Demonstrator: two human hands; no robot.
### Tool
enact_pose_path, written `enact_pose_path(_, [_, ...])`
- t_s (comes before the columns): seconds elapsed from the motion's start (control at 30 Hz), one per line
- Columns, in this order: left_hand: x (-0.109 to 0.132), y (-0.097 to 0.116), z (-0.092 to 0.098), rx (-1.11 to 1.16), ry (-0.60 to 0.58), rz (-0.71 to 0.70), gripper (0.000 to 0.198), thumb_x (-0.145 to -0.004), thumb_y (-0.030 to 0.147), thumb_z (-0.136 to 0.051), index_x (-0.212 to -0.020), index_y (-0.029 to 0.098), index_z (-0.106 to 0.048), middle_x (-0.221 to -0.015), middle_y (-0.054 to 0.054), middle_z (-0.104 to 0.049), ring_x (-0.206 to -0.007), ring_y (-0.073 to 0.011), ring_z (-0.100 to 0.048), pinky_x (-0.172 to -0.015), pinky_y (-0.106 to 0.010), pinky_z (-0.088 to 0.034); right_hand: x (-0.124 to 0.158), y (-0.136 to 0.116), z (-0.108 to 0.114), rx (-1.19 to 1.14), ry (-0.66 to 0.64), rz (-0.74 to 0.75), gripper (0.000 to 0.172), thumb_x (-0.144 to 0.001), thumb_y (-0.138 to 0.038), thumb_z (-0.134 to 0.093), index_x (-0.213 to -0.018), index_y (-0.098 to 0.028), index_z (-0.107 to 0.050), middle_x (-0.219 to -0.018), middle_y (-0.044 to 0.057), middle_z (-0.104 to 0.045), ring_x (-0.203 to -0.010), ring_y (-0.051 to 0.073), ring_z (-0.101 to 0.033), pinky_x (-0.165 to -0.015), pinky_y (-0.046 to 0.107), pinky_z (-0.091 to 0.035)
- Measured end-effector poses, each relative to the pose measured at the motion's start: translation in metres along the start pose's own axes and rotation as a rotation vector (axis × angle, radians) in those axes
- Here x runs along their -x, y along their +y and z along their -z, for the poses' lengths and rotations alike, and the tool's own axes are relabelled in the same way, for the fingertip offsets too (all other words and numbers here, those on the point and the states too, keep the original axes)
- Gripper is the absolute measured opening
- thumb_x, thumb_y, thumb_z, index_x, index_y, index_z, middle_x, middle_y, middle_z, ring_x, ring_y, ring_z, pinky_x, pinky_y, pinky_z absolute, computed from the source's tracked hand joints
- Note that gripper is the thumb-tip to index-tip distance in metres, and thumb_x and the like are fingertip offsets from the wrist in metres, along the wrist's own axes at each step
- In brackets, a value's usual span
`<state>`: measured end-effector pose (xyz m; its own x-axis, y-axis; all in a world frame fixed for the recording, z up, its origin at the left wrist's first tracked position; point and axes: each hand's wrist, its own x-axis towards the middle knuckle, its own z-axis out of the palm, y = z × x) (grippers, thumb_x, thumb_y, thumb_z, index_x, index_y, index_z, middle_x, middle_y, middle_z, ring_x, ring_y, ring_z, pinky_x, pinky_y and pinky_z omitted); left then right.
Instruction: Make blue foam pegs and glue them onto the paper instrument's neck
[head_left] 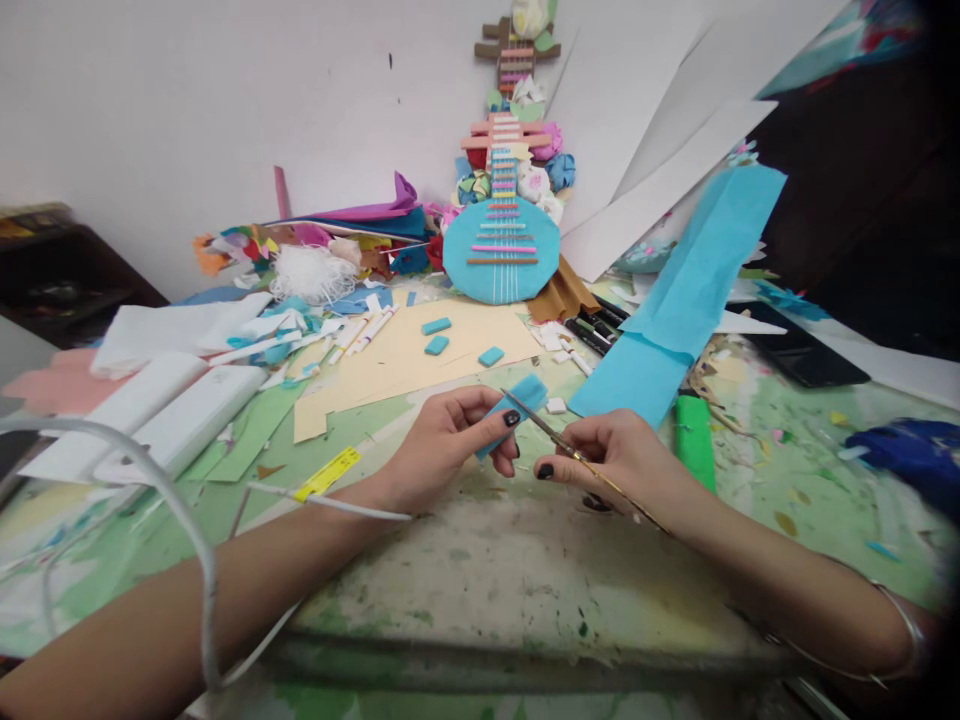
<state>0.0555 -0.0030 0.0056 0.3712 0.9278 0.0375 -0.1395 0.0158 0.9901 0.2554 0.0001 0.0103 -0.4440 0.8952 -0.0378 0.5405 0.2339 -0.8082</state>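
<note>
My left hand (450,440) pinches a small blue foam piece (517,400) between thumb and fingers, just above the table. My right hand (622,455) is closed round a pair of thin scissors (544,425), whose blades point up-left and touch the blue piece's edge. Three more small blue pieces (436,326) lie on a beige sheet of paper (390,365) behind my hands.
A blue paper guitar model (501,250) leans on the wall at the back. A long blue paper strip (697,280), a green marker (694,440), black pens (596,328), a phone (799,352), white boxes (150,410), a white cable (202,560) and paper scraps surround the work spot.
</note>
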Motion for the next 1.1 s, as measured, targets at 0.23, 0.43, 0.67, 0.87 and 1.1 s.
enact_pose_path(0.23, [0.000, 0.000, 0.000, 0.002, -0.001, -0.007, 0.014, -0.083, 0.027, -0.061, -0.084, 0.013, -0.059, -0.062, 0.000, -0.064, -0.050, -0.0095, -0.060, -0.052, -0.021, -0.048, -0.002, 0.000, 0.000, 0.008, 0.002, 0.002, 0.056, -0.067, -0.063, -0.062, -0.047, -0.019, -0.033, -0.047, -0.006, -0.022, -0.046, 0.006, -0.021, -0.041, 0.022, -0.013])
enact_pose_path(0.43, [0.000, -0.001, 0.001, -0.001, -0.012, -0.009, 0.013, -0.083, 0.026, -0.061, -0.083, 0.012, -0.060, -0.062, 0.000, -0.064, -0.050, -0.0088, -0.060, -0.053, -0.020, -0.048, -0.002, 0.002, 0.000, 0.032, 0.004, 0.020, 0.055, -0.067, -0.063, -0.062, -0.047, -0.019, -0.036, -0.045, -0.006, -0.024, -0.045, 0.006, -0.023, -0.041, 0.023, -0.013])
enact_pose_path(0.67, [0.000, 0.001, -0.001, -0.001, 0.003, -0.014, 0.013, -0.083, 0.026, -0.061, -0.082, 0.013, -0.060, -0.062, 0.000, -0.065, -0.052, -0.0106, -0.062, -0.054, -0.023, -0.050, -0.003, 0.005, -0.001, 0.030, 0.038, 0.003, 0.056, -0.068, -0.064, -0.061, -0.046, -0.019, -0.036, -0.043, -0.006, -0.025, -0.043, 0.006, -0.023, -0.041, 0.023, -0.014])
enact_pose_path(0.87, [-0.001, 0.001, -0.001, -0.100, 0.058, -0.105, 0.010, -0.081, 0.022, -0.064, -0.086, 0.014, -0.065, -0.084, -0.006, -0.073, -0.080, -0.0152, -0.068, -0.078, -0.028, -0.052, -0.005, 0.002, 0.009, 0.301, 0.267, -0.022, 0.048, -0.074, -0.060, -0.058, -0.053, -0.018, -0.055, -0.042, -0.003, -0.037, -0.044, 0.009, -0.031, -0.044, 0.025, -0.019])
enact_pose_path(1.1, [0.000, 0.002, -0.002, -0.150, 0.088, -0.108, 0.014, -0.080, 0.022, -0.065, -0.091, 0.014, -0.063, -0.096, -0.010, -0.073, -0.097, -0.0205, -0.066, -0.077, -0.029, -0.049, -0.012, 0.018, 0.017, 0.755, 0.359, -0.050, 0.033, -0.077, -0.026, -0.059, -0.109, -0.019, -0.063, -0.071, 0.004, -0.067, -0.060, 0.019, -0.058, -0.049, 0.027, -0.030])
